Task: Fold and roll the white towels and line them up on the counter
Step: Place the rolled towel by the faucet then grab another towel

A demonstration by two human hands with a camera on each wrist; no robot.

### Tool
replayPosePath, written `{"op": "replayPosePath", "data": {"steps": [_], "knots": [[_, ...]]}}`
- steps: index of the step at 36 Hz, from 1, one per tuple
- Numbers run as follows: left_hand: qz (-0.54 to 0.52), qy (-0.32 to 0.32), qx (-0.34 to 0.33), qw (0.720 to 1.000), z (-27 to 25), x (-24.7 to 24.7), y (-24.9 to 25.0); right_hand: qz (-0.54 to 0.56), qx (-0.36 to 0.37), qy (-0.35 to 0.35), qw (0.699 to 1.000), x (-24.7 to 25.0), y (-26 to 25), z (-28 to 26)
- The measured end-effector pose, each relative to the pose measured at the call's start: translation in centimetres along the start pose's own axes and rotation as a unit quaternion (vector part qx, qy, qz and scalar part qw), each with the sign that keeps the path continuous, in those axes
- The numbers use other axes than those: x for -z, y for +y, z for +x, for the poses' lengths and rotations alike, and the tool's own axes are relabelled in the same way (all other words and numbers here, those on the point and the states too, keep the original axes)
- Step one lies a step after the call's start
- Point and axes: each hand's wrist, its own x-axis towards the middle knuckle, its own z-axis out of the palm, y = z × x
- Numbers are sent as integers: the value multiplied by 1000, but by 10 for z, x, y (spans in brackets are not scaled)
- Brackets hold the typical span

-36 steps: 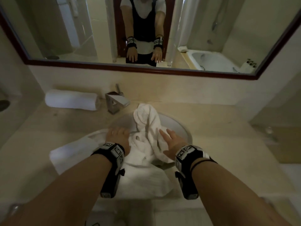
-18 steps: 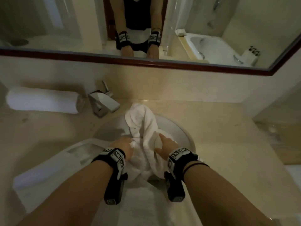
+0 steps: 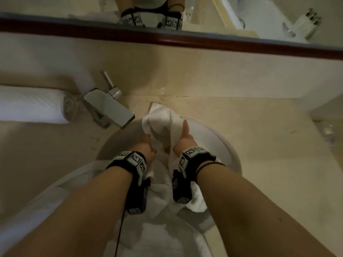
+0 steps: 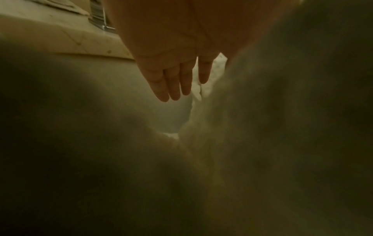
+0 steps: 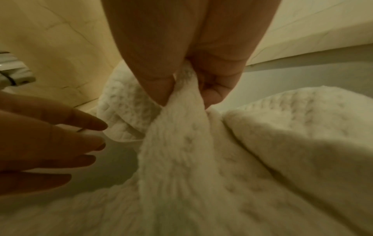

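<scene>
A crumpled white towel [image 3: 161,125] lies in the round sink basin [image 3: 219,141], its far end draped over the rim. My right hand [image 5: 186,102] pinches a raised fold of this towel [image 5: 177,143] between thumb and fingers. My left hand [image 3: 146,146] hovers with straight fingers [image 4: 175,86] just left of the towel [image 4: 207,89], holding nothing; it also shows in the right wrist view as the left hand [image 5: 60,143]. A rolled white towel [image 3: 31,104] lies on the counter at the back left. Another white towel [image 3: 27,216] is spread flat at the near left.
A chrome faucet [image 3: 107,108] juts over the basin's left rim, close to my left hand. The beige counter [image 3: 259,138] stretches to the right, with a glass [image 3: 328,130] near its right end. A framed mirror [image 3: 204,41] runs along the wall behind.
Both hands have moved forward, deeper over the basin. My right hand, flat on the towel before, now pinches a fold of it. The view has tilted down and closer.
</scene>
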Motion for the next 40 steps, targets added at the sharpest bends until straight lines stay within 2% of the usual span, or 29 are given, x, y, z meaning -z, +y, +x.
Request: {"op": "replayPosePath", "data": {"steps": [2,5,7,12,14,15,17,20,24,26,29,32,35,38,40], "knots": [[-35,-25,6,999,7,-1,1,10,16,0,1000,5,3,-1],[-35,13,-28,999,18,0,-1,-12,61,-13,998,19,4,-4],[-43,15,-19,999,33,-9,-7,-12,77,-28,997,31,8,-8],[-76,35,-19,996,-4,16,8,-28,99,-54,993,56,14,-23],[-86,65,-28,994,-13,21,14,-10,101,-60,993,68,18,-31],[-96,88,-9,991,-14,21,16,-1,100,-55,993,75,20,-36],[-124,131,14,983,-18,21,22,29,104,-31,994,86,26,-45],[-159,176,-16,971,-38,27,34,43,110,-17,993,103,33,-62],[-195,171,-71,963,-64,35,59,55,136,16,989,131,50,-86],[-155,167,-124,966,-80,39,74,50,156,39,986,143,58,-97],[-51,182,-154,970,-105,40,100,30,194,94,976,166,72,-115],[-37,229,-189,954,-136,36,128,20,237,167,957,195,88,-133],[-120,271,-225,928,-165,34,151,43,278,232,931,223,96,-153],[-182,251,-218,926,-201,32,176,111,321,272,901,250,102,-177],[-201,220,-216,930,-207,31,191,120,356,270,887,265,106,-192]]}}
